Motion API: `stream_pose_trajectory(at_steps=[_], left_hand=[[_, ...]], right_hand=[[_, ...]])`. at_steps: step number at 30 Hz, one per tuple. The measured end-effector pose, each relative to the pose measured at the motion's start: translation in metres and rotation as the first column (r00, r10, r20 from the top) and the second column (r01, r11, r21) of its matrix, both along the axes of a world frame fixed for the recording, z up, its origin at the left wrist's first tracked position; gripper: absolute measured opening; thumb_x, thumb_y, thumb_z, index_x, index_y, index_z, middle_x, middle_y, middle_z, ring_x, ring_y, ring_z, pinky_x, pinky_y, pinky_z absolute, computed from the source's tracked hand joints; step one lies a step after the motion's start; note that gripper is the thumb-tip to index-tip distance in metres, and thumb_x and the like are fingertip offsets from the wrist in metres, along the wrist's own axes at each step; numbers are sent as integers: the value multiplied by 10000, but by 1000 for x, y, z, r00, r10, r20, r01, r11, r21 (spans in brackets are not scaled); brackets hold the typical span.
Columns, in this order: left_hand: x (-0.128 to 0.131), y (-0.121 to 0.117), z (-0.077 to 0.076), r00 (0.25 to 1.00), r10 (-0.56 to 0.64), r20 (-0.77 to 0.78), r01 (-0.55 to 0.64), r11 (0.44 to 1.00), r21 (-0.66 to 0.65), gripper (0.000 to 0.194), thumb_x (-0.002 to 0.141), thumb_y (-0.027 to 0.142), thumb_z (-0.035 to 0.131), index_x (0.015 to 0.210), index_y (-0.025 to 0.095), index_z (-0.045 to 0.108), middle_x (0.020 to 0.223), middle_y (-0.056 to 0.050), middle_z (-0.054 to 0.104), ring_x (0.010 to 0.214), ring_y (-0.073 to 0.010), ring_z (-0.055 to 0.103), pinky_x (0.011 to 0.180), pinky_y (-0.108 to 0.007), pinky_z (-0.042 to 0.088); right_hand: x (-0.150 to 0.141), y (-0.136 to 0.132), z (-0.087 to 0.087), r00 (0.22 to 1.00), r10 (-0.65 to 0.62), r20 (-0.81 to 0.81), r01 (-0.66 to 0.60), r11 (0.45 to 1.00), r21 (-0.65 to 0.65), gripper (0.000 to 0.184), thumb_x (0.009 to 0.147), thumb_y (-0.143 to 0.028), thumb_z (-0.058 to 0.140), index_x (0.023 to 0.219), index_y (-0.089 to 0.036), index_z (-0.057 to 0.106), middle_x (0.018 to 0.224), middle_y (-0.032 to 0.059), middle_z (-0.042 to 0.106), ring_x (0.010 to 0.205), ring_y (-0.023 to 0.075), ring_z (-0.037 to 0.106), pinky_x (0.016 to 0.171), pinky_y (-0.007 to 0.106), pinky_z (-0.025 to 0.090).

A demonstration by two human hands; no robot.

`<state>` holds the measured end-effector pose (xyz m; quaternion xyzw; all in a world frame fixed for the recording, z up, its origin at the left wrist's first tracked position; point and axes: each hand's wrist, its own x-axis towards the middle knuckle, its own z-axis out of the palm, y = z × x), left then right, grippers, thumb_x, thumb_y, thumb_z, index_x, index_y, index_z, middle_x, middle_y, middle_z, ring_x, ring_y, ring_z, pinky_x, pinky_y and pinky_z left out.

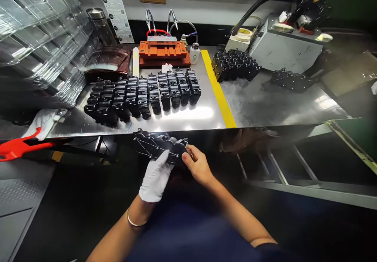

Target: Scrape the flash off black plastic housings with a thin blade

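In front of the bench edge, a black moulded plastic housing (153, 144) with thin ribs and small round bosses is held up in both hands. My left hand (156, 175), in a white glove, grips it from below with the thumb across its face. The bare fingers of my right hand (198, 163) pinch the housing's right end. Rows of similar black housings (141, 95) stand close together on the metal bench (194, 116) just beyond my hands.
A yellow strip (219, 93) crosses the bench. Right of it stand more black housings (235, 65) and a grey box (285, 48). An orange fixture (163, 52) and a small white bottle (194, 53) are at the back. Clear plastic trays (44, 38) are stacked left, near a red-handled tool (20, 147).
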<state>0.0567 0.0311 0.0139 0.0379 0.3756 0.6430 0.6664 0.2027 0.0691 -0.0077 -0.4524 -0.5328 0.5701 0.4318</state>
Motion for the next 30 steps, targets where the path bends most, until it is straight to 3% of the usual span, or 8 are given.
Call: stream_pose_trajectory(at_steps=[2, 4, 8, 12, 17, 20, 25, 30], left_hand=[[3, 1, 4, 994, 77, 75, -69, 992, -106, 266, 838, 95, 607, 1090, 140, 681, 1042, -74, 752, 999, -194, 695, 882, -309, 572], [2, 1, 7, 990, 82, 118, -56, 977, -207, 221, 867, 88, 563, 1048, 108, 689, 973, -82, 767, 911, -189, 721, 818, -311, 601], [0, -4, 13, 980, 4, 199, 53, 958, -282, 217, 893, 109, 537, 1058, 106, 678, 947, -83, 771, 842, -194, 735, 748, -317, 622], [3, -7, 16, 976, 17, 217, 52, 949, -310, 247, 894, 101, 537, 1103, 142, 663, 940, -51, 771, 835, -164, 735, 753, -285, 616], [4, -5, 15, 968, 10, 251, 73, 944, -320, 243, 919, 120, 507, 1119, 120, 646, 942, -65, 769, 849, -163, 733, 740, -279, 616], [2, -7, 18, 964, -8, 267, 95, 945, -313, 251, 926, 115, 485, 1117, 120, 647, 939, -63, 773, 861, -161, 733, 757, -280, 615], [-2, -17, 29, 949, -148, 277, 248, 894, -374, 209, 903, 118, 507, 981, 88, 698, 829, -76, 780, 751, -171, 743, 755, -276, 615], [-3, -13, 31, 973, -81, 215, 147, 938, -314, 265, 914, 114, 491, 1112, 101, 666, 916, -72, 779, 823, -170, 739, 768, -272, 612]], right_hand=[[-6, -1, -2, 998, -27, -50, 26, 999, -33, 438, 846, -593, 542, 975, -184, 627, 715, -12, 555, 536, 74, 467, 493, 208, 429], [-5, 2, -2, 993, -91, -76, 89, 996, -26, 417, 897, -573, 466, 981, -193, 617, 733, -10, 554, 528, 74, 488, 468, 203, 440], [5, 9, -3, 998, -9, 64, -4, 979, 203, 356, 942, -458, 455, 1110, -198, 630, 784, 12, 594, 593, 100, 543, 557, 252, 499], [9, 6, 1, 978, -44, 201, -33, 930, 366, 330, 973, -364, 403, 1071, -198, 670, 807, 35, 622, 744, 139, 583, 711, 301, 502], [6, -3, 0, 984, -102, 143, 36, 915, 403, 158, 890, -341, 565, 843, -194, 599, 746, 0, 604, 630, 112, 552, 606, 254, 466], [7, 2, -8, 982, -129, 140, 58, 902, 428, 168, 880, -346, 573, 807, -195, 570, 722, -9, 569, 595, 101, 512, 588, 251, 446], [15, 19, -16, 943, -309, 127, 252, 906, 339, 287, 876, -446, 551, 743, -193, 527, 653, -25, 509, 581, 101, 480, 544, 235, 415], [17, 4, -2, 995, -84, 59, 55, 921, 386, 217, 893, -386, 560, 791, -195, 551, 675, -10, 551, 584, 105, 502, 548, 249, 425]])
